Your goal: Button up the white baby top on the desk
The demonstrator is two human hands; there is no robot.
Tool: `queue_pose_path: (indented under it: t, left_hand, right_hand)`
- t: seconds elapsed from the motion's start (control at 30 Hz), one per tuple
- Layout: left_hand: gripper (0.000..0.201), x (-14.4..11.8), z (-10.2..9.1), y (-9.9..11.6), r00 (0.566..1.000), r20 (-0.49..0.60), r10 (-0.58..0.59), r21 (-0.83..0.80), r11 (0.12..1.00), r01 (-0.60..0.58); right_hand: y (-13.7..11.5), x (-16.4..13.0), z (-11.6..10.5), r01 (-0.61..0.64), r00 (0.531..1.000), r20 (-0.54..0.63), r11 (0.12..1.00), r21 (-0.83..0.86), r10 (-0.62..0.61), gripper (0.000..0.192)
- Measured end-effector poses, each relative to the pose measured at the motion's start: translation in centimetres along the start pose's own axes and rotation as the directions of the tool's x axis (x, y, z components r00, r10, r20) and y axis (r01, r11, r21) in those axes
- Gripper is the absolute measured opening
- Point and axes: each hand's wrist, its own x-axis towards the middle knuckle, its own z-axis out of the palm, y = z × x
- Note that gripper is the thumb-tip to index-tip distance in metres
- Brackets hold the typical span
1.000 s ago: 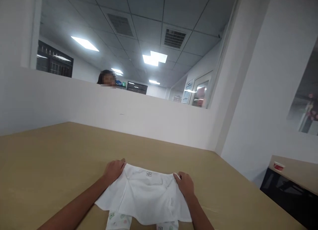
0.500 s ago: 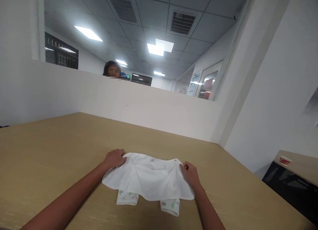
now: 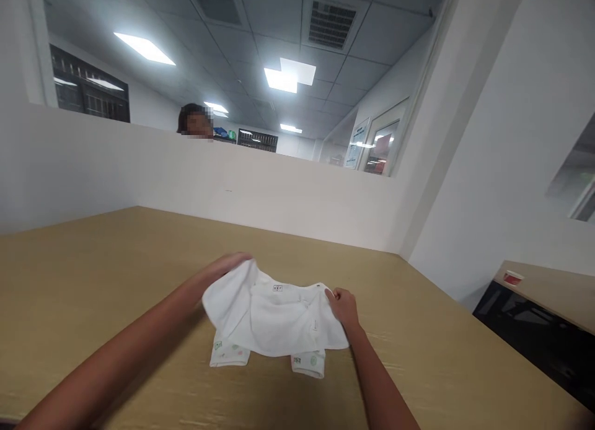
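Here's the small white garment [image 3: 283, 323], spread on the near part of the counter [image 3: 116, 263], in the middle of the view, between the 2 hands! A little dark printed label [image 3: 277, 288] shows at its top edge, and 2 patterned cuffs [image 3: 230, 355] poke out from under the near hem, lying on the wood. Up at the far left corner, the left hand [image 3: 232, 261] has its grip clamped on the cloth, the flap raised there; the fingertips are blurred and partly hidden. Over on the other side, the right hand [image 3: 343, 304] has fingers and thumb pinched together on the upper right edge. Beyond the far edge, a low white wall [image 3: 279, 194], and above it the top of a person's head [image 3: 195, 117]. Out right, a red-and-white cup [image 3: 513, 278] sits on a side counter [image 3: 553, 282]!
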Motion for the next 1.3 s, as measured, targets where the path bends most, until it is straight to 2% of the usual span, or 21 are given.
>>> queue_pose_path:
  t: [0.1,0.2,0.27,0.4,0.5,0.57,0.63,0.7,0.73,0.77,0.83,0.87,0.9,0.97,1.0,1.07,1.1,1.17,1.3]
  left_hand:
    - [0.052,1.2,2.2,3.7,0.987,0.159,0.021,0.032,0.999,-0.027]
    - [0.045,-0.2,3.7,4.8,0.985,0.153,0.083,0.119,0.988,-0.102]
    - [0.038,-2.1,4.5,3.5,0.985,0.104,0.136,0.185,0.971,-0.154]
    - [0.032,-4.9,6.1,-2.7,0.953,0.103,0.285,0.330,0.894,-0.303]
    - [0.031,-5.1,7.1,-6.3,0.936,0.133,0.327,0.336,0.873,-0.353]
    - [0.032,-4.9,7.1,-7.1,0.927,0.146,0.346,0.309,0.874,-0.375]
    - [0.037,-4.8,6.3,-7.1,0.930,0.133,0.342,0.290,0.884,-0.366]
    - [0.049,-4.8,5.0,-6.7,0.954,0.104,0.282,0.286,0.910,-0.300]
    - [0.055,-4.8,4.3,-6.7,0.968,0.096,0.233,0.288,0.924,-0.251]
    - [0.059,-4.8,3.6,-6.7,0.979,0.095,0.181,0.288,0.936,-0.201]
    - [0.061,-4.8,2.7,-7.1,0.988,0.124,0.097,0.280,0.951,-0.129]
    - [0.059,-4.7,2.5,-7.5,0.986,0.149,0.075,0.271,0.956,-0.113]
    - [0.054,-4.7,2.4,-7.8,0.983,0.173,0.063,0.257,0.960,-0.107]
    - [0.042,-4.5,2.7,-8.4,0.976,0.213,0.054,0.221,0.970,-0.102]
    - [0.036,-4.4,2.9,-8.6,0.973,0.222,0.054,0.204,0.974,-0.101]
    - [0.027,-4.2,3.4,-8.8,0.975,0.213,0.057,0.175,0.980,-0.095]
    - [0.025,-4.2,3.5,-8.8,0.979,0.195,0.055,0.163,0.983,-0.088]
    - [0.024,-4.0,3.3,-8.7,0.989,0.140,0.045,0.145,0.987,-0.066]
    - [0.029,-3.7,2.0,-8.8,0.999,0.041,0.016,0.143,0.989,-0.022]
  right_hand:
    - [-0.2,-0.1,-0.6,-0.031,0.998,0.055,0.999,0.039,0.029,0.048]
    - [-0.3,-0.3,-1.9,-0.071,0.986,0.160,0.992,0.102,0.054,0.046]
    - [-0.6,-0.3,-2.8,-0.104,0.977,0.204,0.981,0.164,0.069,0.044]
    - [-3.0,-0.1,-3.9,-0.161,0.972,0.218,0.931,0.328,0.091,0.050]
    - [-6.3,-0.4,-2.7,-0.172,0.964,0.258,0.888,0.426,0.064,0.056]
    - [-8.7,-1.2,-1.2,-0.173,0.948,0.316,0.877,0.448,0.026,0.057]
    - [-10.7,-2.2,0.1,-0.185,0.888,0.457,0.877,0.444,-0.044,0.054]
    - [-11.9,-2.8,0.2,-0.201,0.778,0.614,0.876,0.439,-0.129,0.051]
    - [-12.0,-2.9,-0.3,-0.200,0.743,0.651,0.876,0.439,-0.157,0.049]
    - [-11.8,-2.7,-1.1,-0.189,0.748,0.645,0.880,0.435,-0.158,0.048]
    - [-10.7,-2.1,-2.9,-0.148,0.822,0.563,0.922,0.359,-0.087,0.048]
    - [-9.9,-1.8,-3.8,-0.139,0.828,0.558,0.949,0.281,-0.044,0.050]
    - [-9.0,-1.6,-4.5,-0.145,0.807,0.590,0.968,0.205,-0.004,0.051]
    - [-7.5,-1.5,-4.9,-0.165,0.732,0.680,0.981,0.099,0.054,0.051]
    - [-7.0,-1.7,-4.7,-0.173,0.694,0.716,0.982,0.073,0.070,0.049]
    - [-6.4,-2.1,-3.5,-0.173,0.665,0.743,0.983,0.055,0.076,0.041]
    - [-6.2,-2.3,-2.7,-0.168,0.671,0.738,0.984,0.058,0.071,0.037]
    - [-6.2,-2.5,-1.5,-0.160,0.710,0.702,0.983,0.088,0.053,0.031]
    - [-6.1,-1.9,-1.3,-0.160,0.834,0.550,0.971,0.177,0.037,0.026]
